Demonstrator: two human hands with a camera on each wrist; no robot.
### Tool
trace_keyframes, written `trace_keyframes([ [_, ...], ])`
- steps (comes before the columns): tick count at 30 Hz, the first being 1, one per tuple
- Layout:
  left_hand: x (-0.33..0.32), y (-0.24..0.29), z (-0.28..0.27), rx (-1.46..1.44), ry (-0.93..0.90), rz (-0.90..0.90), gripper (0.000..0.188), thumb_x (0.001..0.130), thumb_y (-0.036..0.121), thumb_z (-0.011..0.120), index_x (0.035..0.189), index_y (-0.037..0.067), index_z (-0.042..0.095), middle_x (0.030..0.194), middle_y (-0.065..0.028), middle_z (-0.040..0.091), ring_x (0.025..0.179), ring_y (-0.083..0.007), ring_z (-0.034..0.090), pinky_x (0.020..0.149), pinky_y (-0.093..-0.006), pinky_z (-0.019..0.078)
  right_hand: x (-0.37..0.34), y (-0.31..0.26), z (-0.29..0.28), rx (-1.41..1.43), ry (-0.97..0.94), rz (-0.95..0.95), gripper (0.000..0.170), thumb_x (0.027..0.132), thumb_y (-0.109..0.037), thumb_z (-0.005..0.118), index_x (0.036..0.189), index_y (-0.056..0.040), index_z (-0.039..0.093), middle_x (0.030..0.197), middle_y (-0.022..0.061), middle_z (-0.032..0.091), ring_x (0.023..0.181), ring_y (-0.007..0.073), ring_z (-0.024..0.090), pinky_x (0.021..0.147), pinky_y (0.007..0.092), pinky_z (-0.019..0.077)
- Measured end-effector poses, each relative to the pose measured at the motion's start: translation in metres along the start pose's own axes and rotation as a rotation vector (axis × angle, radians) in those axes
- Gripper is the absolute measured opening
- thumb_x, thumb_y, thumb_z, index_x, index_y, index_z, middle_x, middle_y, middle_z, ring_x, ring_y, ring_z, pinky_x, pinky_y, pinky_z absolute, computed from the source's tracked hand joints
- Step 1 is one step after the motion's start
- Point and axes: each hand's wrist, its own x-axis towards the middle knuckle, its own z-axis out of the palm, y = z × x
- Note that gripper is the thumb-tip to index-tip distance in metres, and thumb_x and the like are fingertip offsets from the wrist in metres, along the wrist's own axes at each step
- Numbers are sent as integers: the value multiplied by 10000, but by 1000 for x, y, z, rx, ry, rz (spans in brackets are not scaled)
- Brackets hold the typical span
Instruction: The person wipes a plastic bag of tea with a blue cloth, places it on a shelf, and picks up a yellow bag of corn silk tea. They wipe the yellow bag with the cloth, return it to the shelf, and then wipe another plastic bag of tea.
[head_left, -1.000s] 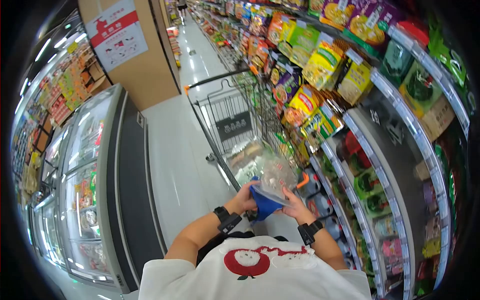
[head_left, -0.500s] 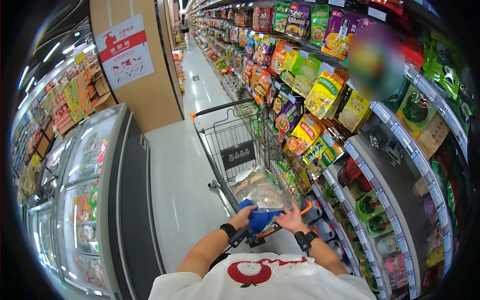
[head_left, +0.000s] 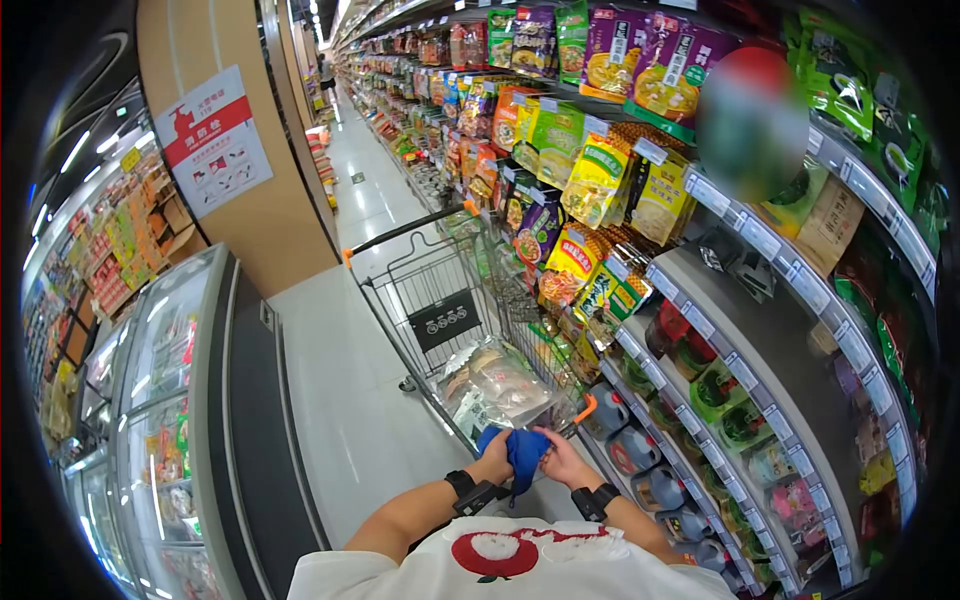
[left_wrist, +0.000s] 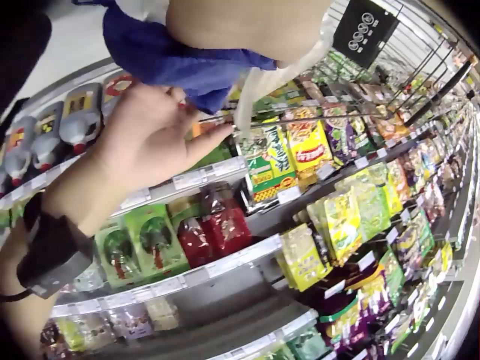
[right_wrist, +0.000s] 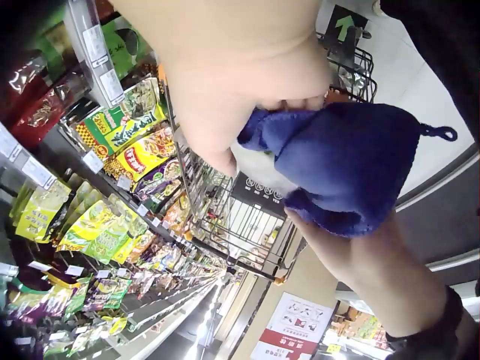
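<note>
In the head view a blue cloth (head_left: 522, 458) hangs between both hands, just behind the shopping cart's rear edge. The left hand (head_left: 490, 462) grips it from the left. On the other side, the right hand (head_left: 562, 460) has curled fingers on the cloth's edge. A short loop sticks out from one end of the cloth in the right wrist view. Clear plastic packages (head_left: 505, 385) lie in the cart (head_left: 440, 265), just ahead of the hands. Pale translucent plastic (left_wrist: 259, 94) shows beside the cloth in the left wrist view.
Shelves (head_left: 760, 370) of bagged goods run along the right, close to the cart. Hanging seasoning pouches (head_left: 600, 185) jut out above it. Large bottles (head_left: 630, 450) stand low at the right. A glass-topped freezer (head_left: 165, 400) flanks the left, before a pillar (head_left: 240, 130) with a sign.
The clear bag that overlapped the cloth and the right hand now lies lower in the cart. The right hand has come in to the cloth, which is bunched between both hands.
</note>
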Motion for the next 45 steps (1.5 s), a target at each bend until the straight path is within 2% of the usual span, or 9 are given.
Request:
trace_keyframes([
  [2,11,-25,1,22,-7,-46,332,910,320,448,1016,38,589,996,-103,637,887,-273,610,887,-423,457,-20,4,-1,-10,-28,-63,268,909,-191,504,1167,-120,513,1118,77,583,989,245,591,811,392,495],
  [9,4,-115,35,292,-53,-223,255,871,236,506,1021,43,577,988,-100,637,881,-272,609,876,-432,464,-139,14,-45,-78,134,-147,338,887,-156,532,1222,-168,480,1107,50,571,947,196,593,789,404,497],
  [11,-17,-150,48,656,-284,38,242,877,227,507,1026,49,575,979,-93,632,872,-260,613,840,-393,490,-166,23,-79,-8,162,-245,392,856,-126,579,1229,-180,473,1110,30,564,947,175,585,769,386,502],
  [15,-1,-230,78,554,-260,-290,237,898,234,498,1034,56,575,990,-87,626,858,-238,617,802,-375,510,-250,38,-129,17,258,-443,418,831,-90,608,1217,-186,482,1096,25,563,948,175,584,751,372,511],
  [21,-45,-334,147,875,-462,-54,304,887,251,558,1111,47,531,1025,-78,608,893,-187,604,783,-322,504,-370,47,-166,-7,450,-702,400,798,-22,618,1161,-152,514,1027,33,579,865,140,591,672,261,488],
  [24,-55,-376,174,983,-624,73,349,869,233,594,1145,38,504,1030,-74,595,902,-170,591,782,-314,493,-419,48,-187,-151,580,-832,330,804,-33,611,1117,-109,539,981,30,598,886,141,595,725,285,513],
  [33,-90,-387,315,1061,-913,547,410,807,97,647,1173,13,484,1057,-86,570,944,-174,557,815,-301,467,-545,-16,-209,-391,858,-1172,169,823,-81,594,976,-9,583,787,45,623,688,101,588,625,240,476],
  [40,-86,-389,429,906,-1006,317,417,784,74,629,1173,30,485,1059,-84,557,961,-183,550,837,-304,462,-596,-83,-211,-449,951,-1397,138,831,-32,557,962,7,575,801,54,618,689,106,597,638,235,490],
  [45,-75,-393,516,1164,-1103,126,290,777,80,614,1057,8,581,1000,-108,609,936,-177,577,766,-298,482,-629,-142,-209,-484,1046,-1520,156,821,-36,559,967,18,572,793,43,612,673,90,590,600,228,480],
])
